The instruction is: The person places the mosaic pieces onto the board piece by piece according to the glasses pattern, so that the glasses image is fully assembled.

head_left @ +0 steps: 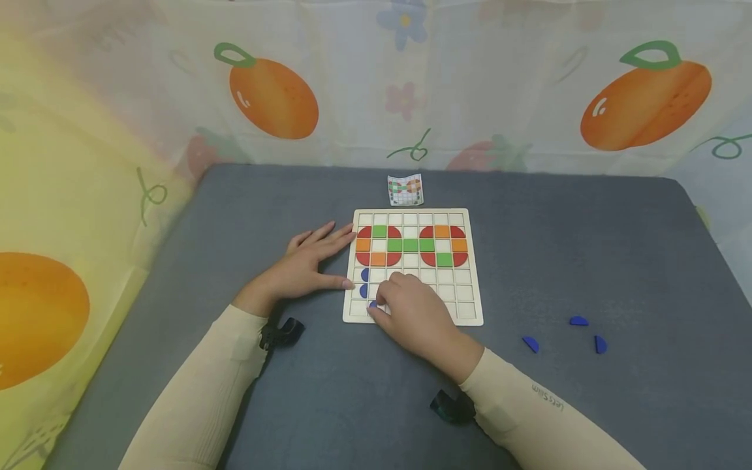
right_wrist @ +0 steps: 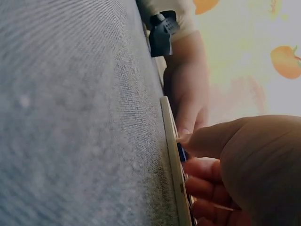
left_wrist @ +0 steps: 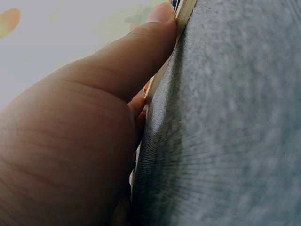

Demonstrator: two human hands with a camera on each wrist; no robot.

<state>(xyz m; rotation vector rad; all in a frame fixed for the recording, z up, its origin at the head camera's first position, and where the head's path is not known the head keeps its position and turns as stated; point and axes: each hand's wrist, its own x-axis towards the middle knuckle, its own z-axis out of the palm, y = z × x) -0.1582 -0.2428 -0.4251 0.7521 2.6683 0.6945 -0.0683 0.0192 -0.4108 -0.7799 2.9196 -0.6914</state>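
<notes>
A pale wooden grid board [head_left: 475,287] lies flat on the table, carrying red quarter-round pieces [head_left: 393,259], green squares [head_left: 410,245] and orange squares [head_left: 362,245]. Two blue half-round pieces [head_left: 364,291] sit in its left column. At the lower left cells, my right hand [head_left: 417,314] pinches another blue half-round piece [right_wrist: 182,151] between thumb and index finger, close over the board; the hand partly covers this piece in the head view. My left hand [head_left: 302,266] has its fingers spread, thumb and fingertips [head_left: 349,284] touching the board's left edge.
Three loose blue half-round pieces [head_left: 578,321] lie on the grey table [head_left: 587,248] to the right of the board. Behind the board is a small patterned card [head_left: 405,190]. A fruit-printed curtain [head_left: 352,78] hangs at the back and left. Both sleeves carry black wrist mounts [head_left: 454,407].
</notes>
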